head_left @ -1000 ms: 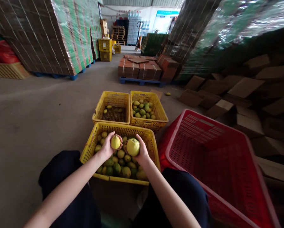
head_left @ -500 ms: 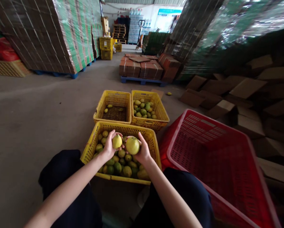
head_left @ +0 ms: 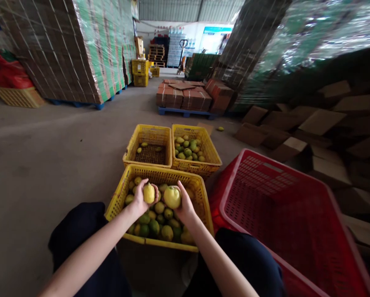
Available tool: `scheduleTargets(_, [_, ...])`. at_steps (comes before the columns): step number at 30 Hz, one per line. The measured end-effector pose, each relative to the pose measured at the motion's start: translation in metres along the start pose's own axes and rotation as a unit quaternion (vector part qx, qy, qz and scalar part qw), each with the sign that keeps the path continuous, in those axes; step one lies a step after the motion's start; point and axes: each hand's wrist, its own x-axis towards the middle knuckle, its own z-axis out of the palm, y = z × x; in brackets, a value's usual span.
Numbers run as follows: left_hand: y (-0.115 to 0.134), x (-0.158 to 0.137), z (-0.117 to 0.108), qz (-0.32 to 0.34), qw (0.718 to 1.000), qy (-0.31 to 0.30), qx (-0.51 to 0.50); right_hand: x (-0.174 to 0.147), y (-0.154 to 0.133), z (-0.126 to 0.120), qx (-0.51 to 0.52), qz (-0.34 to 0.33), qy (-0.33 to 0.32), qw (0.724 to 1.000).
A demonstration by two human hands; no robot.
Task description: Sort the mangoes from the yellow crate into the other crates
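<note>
My left hand (head_left: 140, 197) is closed round a small yellow lemon (head_left: 149, 193). In my right hand (head_left: 183, 205) sits a larger, rounder yellow-green lemon (head_left: 172, 197), the thumb along its right side. Both hands are held over the near yellow crate (head_left: 163, 243), with a small gap between them. Yellow and green lemons (head_left: 167, 233) fill much of that crate; my hands and forearms hide some of them.
Behind stand a yellow crate (head_left: 132, 144) with a few lemons and another (head_left: 214, 159) holding several more. A big red crate (head_left: 234, 181) is at my right, flattened cardboard (head_left: 321, 121) beyond it. One lemon (head_left: 220, 128) lies on the floor. Boxes stand on a blue pallet (head_left: 185, 112).
My hands have drawn slightly apart, and both lemons have turned a little in them. The view has tilted up a little, so everything sits lower.
</note>
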Motion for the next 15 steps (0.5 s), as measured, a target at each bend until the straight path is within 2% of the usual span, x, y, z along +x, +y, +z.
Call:
scheduleTargets(3, [-0.004, -0.003, 0.003, 0.072, 0.991, -0.029, 0.108, -0.008, 0.002, 0.003, -0.019, -0.033, -0.036, 0.999])
scheduleTargets(7, [-0.009, -0.002, -0.001, 0.172, 0.952, -0.09, 0.235, -0.015, 0.003, 0.005, -0.083, -0.149, -0.086, 0.982])
scheduleTargets(9, [-0.011, -0.001, -0.004, 0.2, 0.935, -0.114, 0.27, -0.015, 0.003, 0.005, -0.096, -0.176, -0.089, 0.976])
scheduleTargets(12, [-0.011, 0.0, -0.004, 0.199, 0.932, -0.116, 0.28, -0.014, 0.003, 0.003, -0.1, -0.174, -0.09, 0.976])
scheduleTargets(15, [-0.008, -0.005, 0.002, 0.126, 0.973, -0.066, 0.181, -0.014, 0.003, 0.002, -0.061, -0.144, -0.108, 0.982])
